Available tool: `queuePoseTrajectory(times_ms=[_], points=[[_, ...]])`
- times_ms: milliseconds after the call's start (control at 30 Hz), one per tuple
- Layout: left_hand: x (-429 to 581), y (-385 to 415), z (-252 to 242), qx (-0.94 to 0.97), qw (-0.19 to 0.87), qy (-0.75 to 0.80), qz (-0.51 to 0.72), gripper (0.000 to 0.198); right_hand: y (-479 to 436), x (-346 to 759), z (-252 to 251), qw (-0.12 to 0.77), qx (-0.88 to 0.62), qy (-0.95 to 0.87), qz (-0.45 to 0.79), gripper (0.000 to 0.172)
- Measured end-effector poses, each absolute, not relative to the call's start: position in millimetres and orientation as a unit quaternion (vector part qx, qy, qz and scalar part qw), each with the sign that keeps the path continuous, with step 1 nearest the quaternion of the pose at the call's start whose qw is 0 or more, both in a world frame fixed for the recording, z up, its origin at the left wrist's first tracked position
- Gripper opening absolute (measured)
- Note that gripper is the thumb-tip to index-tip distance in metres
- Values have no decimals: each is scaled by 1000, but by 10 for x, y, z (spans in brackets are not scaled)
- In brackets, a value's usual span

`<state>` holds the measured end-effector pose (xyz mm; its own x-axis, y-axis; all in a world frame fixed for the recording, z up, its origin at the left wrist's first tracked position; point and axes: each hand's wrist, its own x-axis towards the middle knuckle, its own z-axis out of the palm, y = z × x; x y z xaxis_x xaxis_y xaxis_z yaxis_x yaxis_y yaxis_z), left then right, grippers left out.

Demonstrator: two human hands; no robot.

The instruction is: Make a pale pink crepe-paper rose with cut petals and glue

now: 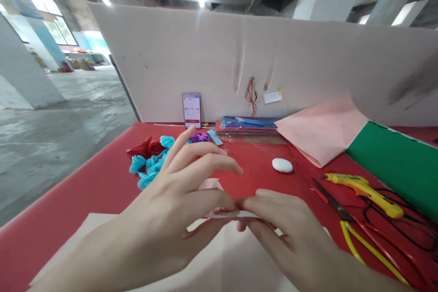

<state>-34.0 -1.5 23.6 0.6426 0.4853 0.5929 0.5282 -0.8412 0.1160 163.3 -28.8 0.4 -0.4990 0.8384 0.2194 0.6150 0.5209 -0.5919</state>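
Note:
Between thumb and index finger, my left hand [191,196] pinches a small piece of pale pink paper [212,184], its other fingers raised and spread. My right hand [280,219] grips the same paper from the right, fingers curled over its edge, so the two hands nearly touch. Part of the paper is hidden behind the fingers. Below both hands lies a large pale sheet of paper [236,255] on the red table. Beyond my left hand sit light blue crumpled paper flowers [147,171], a red paper flower [145,147] and a purple one [200,137].
At right lie scissors [345,219] with yellow and red handles, a yellow glue gun [362,191] with black cable, pink paper [321,132] and a green sheet [397,159]. A white oval case [282,165] is mid-table. A phone [192,110] leans against the white back panel [164,64].

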Motion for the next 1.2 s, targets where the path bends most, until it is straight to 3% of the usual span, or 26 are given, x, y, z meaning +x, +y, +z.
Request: queuePoseTrajectory(times_ms=[200, 433, 800, 967, 1200], points=[[-312, -13, 233, -905, 32, -273, -325, 15, -269, 1611, 41, 262, -457, -812, 252, 19], [-327, 4, 191, -897, 153, -230, -344, 20, -267, 1635, 65, 290, -461, -710, 447, 21], [-264, -37, 215, -895, 120, -263, -341, 16, -259, 1603, 73, 308, -478, -687, 452, 17], [-253, -65, 179, -868, 123, -306, -372, 38, -254, 1590, 25, 348, -459, -672, 465, 11], [-221, -73, 163, -817, -8, -384, -431, 64, -295, 1593, -28, 413, -423, -661, 463, 16]])
